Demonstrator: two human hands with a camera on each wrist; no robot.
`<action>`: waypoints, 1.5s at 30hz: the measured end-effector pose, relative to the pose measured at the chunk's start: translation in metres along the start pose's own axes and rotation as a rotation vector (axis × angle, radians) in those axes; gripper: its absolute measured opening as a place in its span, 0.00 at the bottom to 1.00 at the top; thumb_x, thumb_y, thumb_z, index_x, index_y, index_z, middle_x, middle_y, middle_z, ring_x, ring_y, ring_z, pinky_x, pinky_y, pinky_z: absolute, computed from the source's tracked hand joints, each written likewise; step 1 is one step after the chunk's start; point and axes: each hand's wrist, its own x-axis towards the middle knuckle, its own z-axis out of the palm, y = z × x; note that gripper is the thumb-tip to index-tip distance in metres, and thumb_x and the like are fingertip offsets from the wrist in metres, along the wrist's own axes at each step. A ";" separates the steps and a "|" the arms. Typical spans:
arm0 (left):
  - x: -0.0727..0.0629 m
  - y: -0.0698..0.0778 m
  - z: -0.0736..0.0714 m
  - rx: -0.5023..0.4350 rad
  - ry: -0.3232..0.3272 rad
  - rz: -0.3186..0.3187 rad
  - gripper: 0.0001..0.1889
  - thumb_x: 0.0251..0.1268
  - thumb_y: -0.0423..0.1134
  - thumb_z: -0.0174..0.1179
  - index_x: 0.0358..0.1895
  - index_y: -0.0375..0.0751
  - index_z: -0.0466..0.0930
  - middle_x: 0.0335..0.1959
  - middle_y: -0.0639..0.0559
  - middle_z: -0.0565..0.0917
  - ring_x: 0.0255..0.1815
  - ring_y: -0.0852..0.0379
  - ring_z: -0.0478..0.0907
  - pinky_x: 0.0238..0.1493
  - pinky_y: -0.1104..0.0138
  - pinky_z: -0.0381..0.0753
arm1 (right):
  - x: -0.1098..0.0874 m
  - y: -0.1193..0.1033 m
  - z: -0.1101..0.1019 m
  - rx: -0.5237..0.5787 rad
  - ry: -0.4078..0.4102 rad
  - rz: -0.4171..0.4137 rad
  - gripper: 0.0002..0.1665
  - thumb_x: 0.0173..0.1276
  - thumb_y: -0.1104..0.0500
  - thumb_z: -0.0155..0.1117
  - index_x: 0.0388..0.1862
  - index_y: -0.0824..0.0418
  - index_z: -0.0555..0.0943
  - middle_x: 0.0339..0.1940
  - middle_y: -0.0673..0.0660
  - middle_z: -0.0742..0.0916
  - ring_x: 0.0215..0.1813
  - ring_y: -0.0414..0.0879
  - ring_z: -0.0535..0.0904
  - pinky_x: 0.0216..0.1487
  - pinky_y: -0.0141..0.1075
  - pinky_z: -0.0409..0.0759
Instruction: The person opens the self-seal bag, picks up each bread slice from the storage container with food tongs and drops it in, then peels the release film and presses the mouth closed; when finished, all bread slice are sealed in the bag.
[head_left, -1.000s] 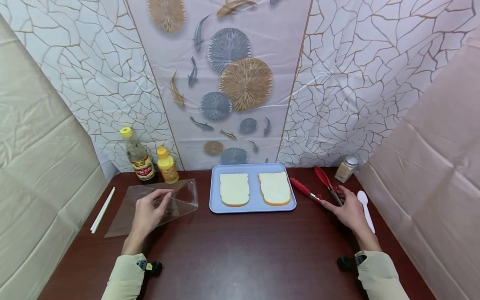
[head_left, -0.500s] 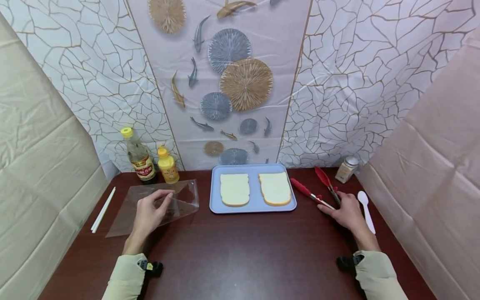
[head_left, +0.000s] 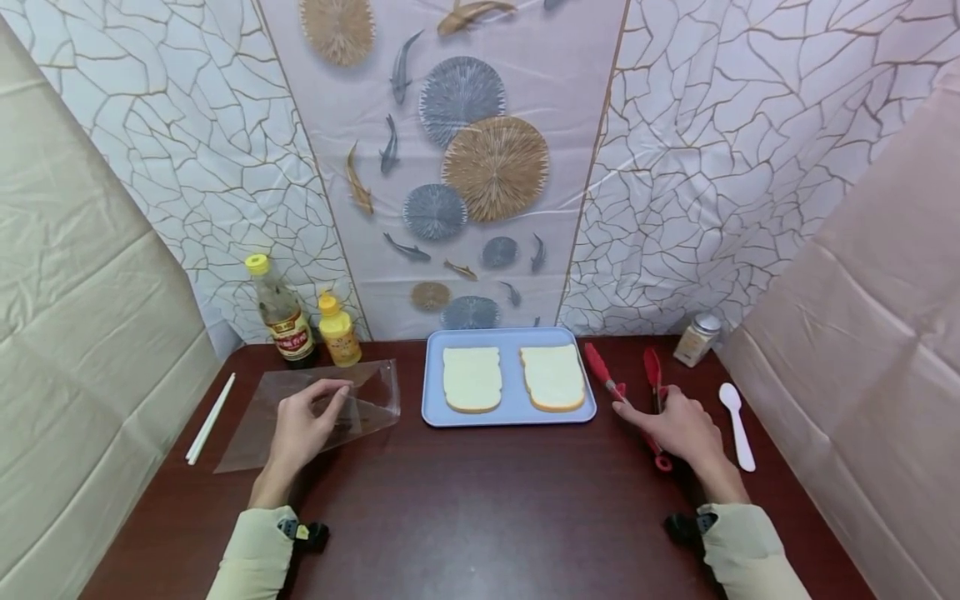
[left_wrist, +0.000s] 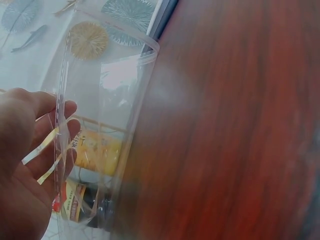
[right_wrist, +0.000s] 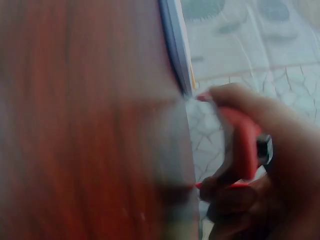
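My left hand [head_left: 298, 429] pinches a clear plastic bag [head_left: 247, 429] between thumb and fingers. In the left wrist view the bag's edge [left_wrist: 61, 125] runs through those fingers, with the sheet standing up from them. On the right, my right hand [head_left: 684, 427] grips red-tipped kitchen tongs [head_left: 598, 365], thumb on one arm and fingers on the other. The tong arms are spread, tips pointing away from me and the ringed end toward me. The right wrist view is blurred; the red end of the tongs [right_wrist: 245, 145] shows within the hand there.
A blue tray [head_left: 511, 367] at the back middle carries two bread slices [head_left: 472, 380]. Behind the bag stand a sauce bottle [head_left: 288, 329] and a yellow squeeze bottle [head_left: 341, 337]. White chopsticks [head_left: 210, 419] lie far left; a seasoning jar [head_left: 697, 337] and white spoon [head_left: 738, 429] are right.
My right hand has shifted slightly left, turning the tongs to point more straight away, so their ringed end now shows. The left hand holds the bag in the same place.
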 end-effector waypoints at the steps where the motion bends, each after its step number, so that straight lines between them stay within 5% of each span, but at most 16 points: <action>1: 0.000 0.000 0.000 -0.003 0.000 0.003 0.08 0.80 0.43 0.66 0.54 0.52 0.92 0.48 0.55 0.95 0.52 0.54 0.92 0.48 0.52 0.91 | -0.003 -0.004 0.000 0.003 0.009 -0.011 0.66 0.55 0.08 0.61 0.57 0.68 0.74 0.37 0.66 0.86 0.36 0.57 0.82 0.28 0.43 0.73; 10: 0.005 0.005 -0.002 -0.028 0.004 0.011 0.08 0.80 0.42 0.66 0.53 0.50 0.93 0.48 0.54 0.95 0.51 0.54 0.92 0.47 0.52 0.92 | -0.037 -0.051 0.010 -0.064 -0.018 -0.171 0.72 0.52 0.06 0.60 0.71 0.64 0.76 0.42 0.62 0.90 0.41 0.54 0.87 0.33 0.48 0.80; 18: 0.007 0.008 -0.001 -0.044 -0.003 0.001 0.08 0.80 0.43 0.67 0.53 0.49 0.92 0.48 0.54 0.95 0.50 0.55 0.91 0.49 0.50 0.92 | -0.051 -0.080 0.019 -0.148 -0.082 -0.121 0.73 0.50 0.08 0.65 0.68 0.69 0.76 0.42 0.64 0.88 0.37 0.53 0.84 0.30 0.49 0.79; 29: 0.008 0.005 0.000 -0.039 -0.010 0.001 0.08 0.80 0.43 0.67 0.53 0.50 0.92 0.46 0.55 0.95 0.46 0.58 0.91 0.45 0.59 0.92 | -0.049 -0.111 0.020 -0.186 -0.102 -0.075 0.67 0.52 0.10 0.66 0.56 0.72 0.79 0.34 0.63 0.85 0.35 0.56 0.82 0.30 0.50 0.79; 34: 0.007 0.005 0.000 -0.045 -0.012 0.000 0.08 0.80 0.43 0.66 0.53 0.50 0.92 0.46 0.55 0.95 0.47 0.57 0.92 0.46 0.53 0.92 | -0.039 -0.111 0.023 -0.156 -0.112 -0.122 0.67 0.54 0.12 0.68 0.61 0.73 0.78 0.35 0.63 0.86 0.34 0.54 0.81 0.29 0.47 0.77; 41: 0.005 0.002 -0.003 -0.033 -0.007 -0.004 0.08 0.80 0.43 0.66 0.52 0.51 0.93 0.46 0.56 0.95 0.45 0.58 0.91 0.45 0.53 0.92 | -0.025 -0.095 0.022 -0.084 -0.094 -0.149 0.71 0.54 0.14 0.70 0.76 0.67 0.70 0.60 0.71 0.87 0.44 0.56 0.84 0.40 0.53 0.83; 45: 0.003 0.001 -0.003 -0.023 -0.007 -0.006 0.08 0.80 0.44 0.67 0.52 0.51 0.93 0.46 0.56 0.95 0.45 0.59 0.91 0.44 0.55 0.92 | -0.021 -0.090 0.021 -0.058 -0.093 -0.134 0.72 0.54 0.14 0.71 0.77 0.65 0.67 0.62 0.72 0.86 0.45 0.57 0.83 0.40 0.51 0.81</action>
